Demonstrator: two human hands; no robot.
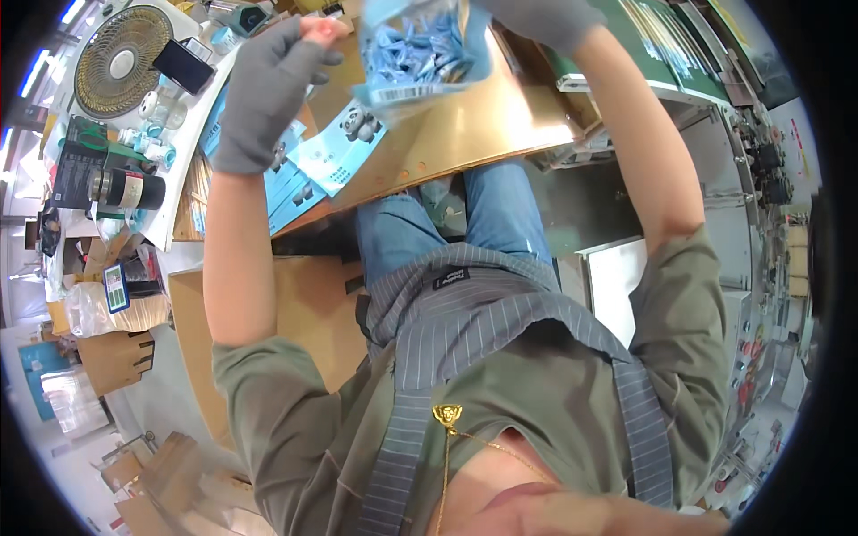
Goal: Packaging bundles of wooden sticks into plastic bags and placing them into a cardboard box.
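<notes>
Holding a clear plastic bag (418,49) full of small pale-blue pieces up over the workbench (483,116), the person has both gloved hands at its top: the left hand (268,89), in a grey glove, is pinched shut near the upper left corner of the bag, and the right hand (545,18), also gloved, is closed over the upper right edge, though its fingers are cut off by the frame so the exact grip cannot be told. The bag looks light and limp — thin film that will sag and slide, its loose contents shifting to the low end — so it is best taken by the top edge or corners with a hand under the belly, and not squeezed hard. A white strip label with dark bars runs along its lower edge. Below it lies the tan bench top, and on it, toward the left, a fan of flat light-blue cards (335,152) printed with a black-and-white bear figure, partly overlapping. Further left stand a round desk fan (121,58), a dark cylindrical flask (125,189) lying on its side, and a black phone (183,65). Lower left, brown cardboard boxes (116,357) sit on the floor — one small blue-bordered card (116,286) leans near them.
</notes>
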